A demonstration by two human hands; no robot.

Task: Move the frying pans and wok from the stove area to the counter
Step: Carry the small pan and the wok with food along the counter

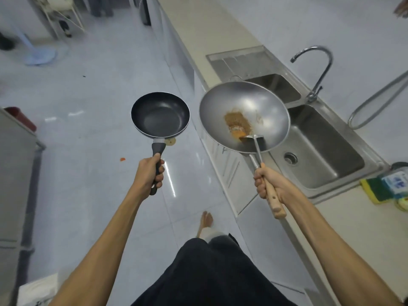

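My left hand (150,176) grips the black handle of a small dark non-stick frying pan (160,114), held level over the white floor. My right hand (268,184) holds the wooden handle of a large steel wok (244,115), which hangs over the counter's front edge, next to the sink. Brown and orange food residue sits in the wok's bottom, and a metal spatula (254,140) rests inside it, its shaft running back along the wok's handle into my grip. The beige counter (205,27) stretches away beyond the sink.
A double stainless sink (318,151) with a curved tap (318,69) lies to the right. A green-yellow sponge (375,189) and a detergent container sit on the near counter. A red bin (19,118) and a steel cabinet stand at the left. My foot shows on the floor below.
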